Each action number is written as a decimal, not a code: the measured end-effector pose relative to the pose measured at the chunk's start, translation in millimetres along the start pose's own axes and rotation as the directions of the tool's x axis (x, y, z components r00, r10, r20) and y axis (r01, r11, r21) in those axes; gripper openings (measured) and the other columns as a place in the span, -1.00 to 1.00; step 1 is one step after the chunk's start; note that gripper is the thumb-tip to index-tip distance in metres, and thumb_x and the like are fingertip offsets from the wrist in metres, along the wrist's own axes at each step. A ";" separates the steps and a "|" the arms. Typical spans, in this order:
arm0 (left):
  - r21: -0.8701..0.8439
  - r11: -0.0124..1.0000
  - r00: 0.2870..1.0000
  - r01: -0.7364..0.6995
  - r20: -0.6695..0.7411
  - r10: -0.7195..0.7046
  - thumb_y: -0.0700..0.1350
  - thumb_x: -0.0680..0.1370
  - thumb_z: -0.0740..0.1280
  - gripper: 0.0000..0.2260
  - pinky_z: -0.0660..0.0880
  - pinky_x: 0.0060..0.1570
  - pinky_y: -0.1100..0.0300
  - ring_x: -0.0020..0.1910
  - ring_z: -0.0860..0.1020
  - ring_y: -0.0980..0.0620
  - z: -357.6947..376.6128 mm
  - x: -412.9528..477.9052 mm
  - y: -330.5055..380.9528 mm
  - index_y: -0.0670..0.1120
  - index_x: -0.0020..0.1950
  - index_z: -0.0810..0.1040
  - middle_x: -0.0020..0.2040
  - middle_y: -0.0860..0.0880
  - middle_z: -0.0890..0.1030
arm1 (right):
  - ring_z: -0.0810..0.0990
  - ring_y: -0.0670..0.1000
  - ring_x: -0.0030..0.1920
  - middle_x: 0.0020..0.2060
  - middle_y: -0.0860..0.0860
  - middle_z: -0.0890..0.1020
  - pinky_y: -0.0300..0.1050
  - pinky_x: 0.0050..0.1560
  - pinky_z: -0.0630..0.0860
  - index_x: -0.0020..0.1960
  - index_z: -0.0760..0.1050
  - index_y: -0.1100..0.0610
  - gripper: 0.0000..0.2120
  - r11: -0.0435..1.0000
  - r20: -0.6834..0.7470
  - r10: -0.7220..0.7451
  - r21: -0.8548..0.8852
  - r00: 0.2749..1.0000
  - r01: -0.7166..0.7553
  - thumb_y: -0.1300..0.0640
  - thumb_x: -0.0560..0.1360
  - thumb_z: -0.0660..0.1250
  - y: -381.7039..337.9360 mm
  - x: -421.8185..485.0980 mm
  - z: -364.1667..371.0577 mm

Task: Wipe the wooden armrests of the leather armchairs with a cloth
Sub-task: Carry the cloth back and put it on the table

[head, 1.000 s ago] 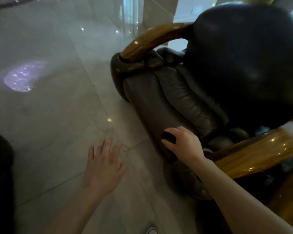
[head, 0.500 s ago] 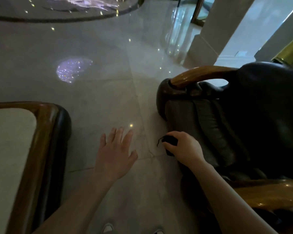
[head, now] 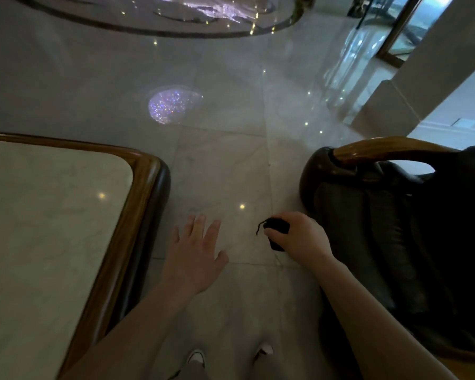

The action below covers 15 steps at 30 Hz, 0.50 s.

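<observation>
Right hand (head: pixel 302 237) clenched around a dark cloth (head: pixel 277 229), above the floor beside the leather armchair (head: pixel 395 229); wooden armrest (head: pixel 381 149) beyond. Left hand (head: pixel 195 250) flat, fingers spread, empty.

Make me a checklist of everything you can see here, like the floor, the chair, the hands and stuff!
Surface: glossy pale marble floor with small light reflections and a sparkly purple patch.
Job's things: dark cloth bunched in the right hand; dark leather armchair on the right; its curved wooden armrest is not being touched.
Clutter: nothing seen.
Hands: left hand open, fingers spread, empty, over the floor; right hand closed around the cloth, beside the armchair's front.
Cables: nothing seen; only a loose thread hangs from the cloth.
Surroundings: marble-topped table with wooden rim on the left; white shoes below; pillar base and glass door at upper right.
</observation>
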<state>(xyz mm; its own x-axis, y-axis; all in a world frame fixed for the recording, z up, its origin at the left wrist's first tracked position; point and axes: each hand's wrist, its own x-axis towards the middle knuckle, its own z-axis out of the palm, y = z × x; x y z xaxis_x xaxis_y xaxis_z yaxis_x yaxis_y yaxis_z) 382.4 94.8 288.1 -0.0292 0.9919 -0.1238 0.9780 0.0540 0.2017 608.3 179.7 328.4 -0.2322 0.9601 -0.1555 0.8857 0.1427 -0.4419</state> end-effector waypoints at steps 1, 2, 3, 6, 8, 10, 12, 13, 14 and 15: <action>0.001 1.000 1.000 0.023 -0.001 -0.023 0.27 0.47 -0.14 -0.33 -0.04 0.51 -0.20 0.58 0.01 -0.14 -0.3 1.2 -4.2 0.08 0.57 -0.02 0.59 -0.11 0.12 | 0.62 -0.05 -0.05 -0.01 -0.11 0.64 0.02 -0.04 0.63 0.20 0.58 -0.12 -0.70 1.000 0.010 -0.015 -0.005 1.000 0.015 -0.18 0.51 0.37 -3.0 5.7 1.7; 0.005 0.999 0.999 0.045 -0.003 -0.045 0.27 0.46 -0.16 -0.31 -0.05 0.51 -0.20 0.58 0.00 -0.14 -0.6 3.2 -7.3 0.08 0.57 -0.02 0.59 -0.12 0.12 | 0.62 -0.05 -0.06 -0.02 -0.12 0.64 0.02 -0.05 0.63 0.18 0.58 -0.13 -0.71 1.000 0.017 -0.030 -0.008 0.999 0.030 -0.18 0.50 0.37 -5.1 11.5 3.2; 0.006 0.998 0.998 0.067 -0.005 -0.067 0.26 0.45 -0.17 -0.30 -0.05 0.52 -0.20 0.58 0.00 -0.14 -1.0 6.1 -10.0 0.08 0.58 -0.02 0.59 -0.12 0.12 | 0.62 -0.05 -0.07 -0.04 -0.12 0.64 0.01 -0.06 0.63 0.17 0.58 -0.13 -0.72 0.999 0.026 -0.046 -0.010 0.999 0.046 -0.18 0.50 0.38 -6.7 18.1 4.9; -0.010 0.990 0.989 0.144 -0.013 -0.144 0.25 0.45 -0.14 -0.30 -0.03 0.51 -0.23 0.58 0.00 -0.14 -2.5 17.6 -15.0 0.07 0.58 0.01 0.59 -0.13 0.12 | 0.62 -0.03 -0.07 -0.03 -0.11 0.63 0.00 -0.07 0.62 0.16 0.58 -0.14 -0.71 0.995 0.072 -0.093 -0.017 0.993 0.095 -0.19 0.49 0.38 -8.8 41.0 10.4; -0.017 0.981 0.981 0.195 -0.015 -0.195 0.23 0.47 -0.09 -0.32 0.00 0.50 -0.25 0.58 0.01 -0.15 -3.0 24.7 -16.5 0.05 0.58 0.03 0.59 -0.14 0.14 | 0.60 -0.04 -0.08 -0.02 -0.11 0.63 -0.07 -0.10 0.58 0.16 0.58 -0.15 -0.72 0.991 0.103 -0.128 -0.021 0.986 0.131 -0.20 0.48 0.38 -8.9 58.5 13.5; -0.006 0.970 0.970 0.243 -0.018 -0.243 0.22 0.50 -0.03 -0.34 0.03 0.49 -0.26 0.58 0.02 -0.17 -2.3 29.9 -16.4 0.04 0.58 0.04 0.59 -0.15 0.14 | 0.60 -0.05 -0.08 -0.01 -0.12 0.63 -0.12 -0.16 0.52 0.15 0.58 -0.17 -0.72 0.985 0.138 -0.167 -0.014 0.976 0.171 -0.21 0.48 0.37 -10.0 76.8 16.3; -0.009 0.956 0.955 0.294 -0.034 -0.294 0.21 0.53 0.04 -0.36 0.06 0.48 -0.25 0.58 0.05 -0.17 -0.9 34.6 -14.2 0.03 0.58 0.07 0.58 -0.15 0.16 | 0.59 -0.06 -0.07 -0.01 -0.12 0.63 -0.15 -0.18 0.48 0.15 0.58 -0.18 -0.71 0.976 0.180 -0.214 0.000 0.960 0.218 -0.22 0.48 0.36 -13.1 94.5 18.1; -0.015 0.946 0.945 0.323 -0.040 -0.324 0.21 0.55 0.06 -0.37 0.07 0.48 -0.25 0.58 0.05 -0.17 -0.2 37.7 -13.1 0.03 0.58 0.07 0.59 -0.15 0.16 | 0.59 -0.06 -0.08 -0.03 -0.12 0.63 -0.15 -0.19 0.48 0.15 0.58 -0.17 -0.72 0.969 0.199 -0.244 0.006 0.949 0.248 -0.22 0.48 0.36 -15.6 103.3 18.7; -0.024 0.935 0.935 0.353 -0.041 -0.353 0.21 0.56 0.06 -0.38 0.06 0.49 -0.24 0.58 0.04 -0.16 0.6 40.6 -12.2 0.04 0.58 0.07 0.60 -0.13 0.14 | 0.59 -0.07 -0.10 -0.04 -0.13 0.63 -0.16 -0.21 0.48 0.14 0.58 -0.17 -0.73 0.959 0.211 -0.277 0.009 0.937 0.282 -0.21 0.48 0.36 -18.5 111.7 19.2; -0.034 0.925 0.924 0.378 -0.041 -0.379 0.22 0.56 0.05 -0.39 0.04 0.50 -0.23 0.59 0.02 -0.15 1.1 43.3 -11.8 0.04 0.58 0.08 0.60 -0.12 0.12 | 0.59 -0.07 -0.12 -0.07 -0.14 0.63 -0.16 -0.22 0.48 0.12 0.59 -0.17 -0.74 0.949 0.217 -0.310 0.006 0.926 0.316 -0.21 0.48 0.36 -21.6 119.2 19.3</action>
<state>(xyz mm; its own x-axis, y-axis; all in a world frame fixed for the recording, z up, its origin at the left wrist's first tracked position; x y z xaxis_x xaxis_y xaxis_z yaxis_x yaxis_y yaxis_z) 369.8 136.9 279.3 -0.4066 0.9011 -0.1508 0.8866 0.4290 0.1730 553.7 286.5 302.4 -0.5768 0.7924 -0.1985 0.7641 0.4375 -0.4740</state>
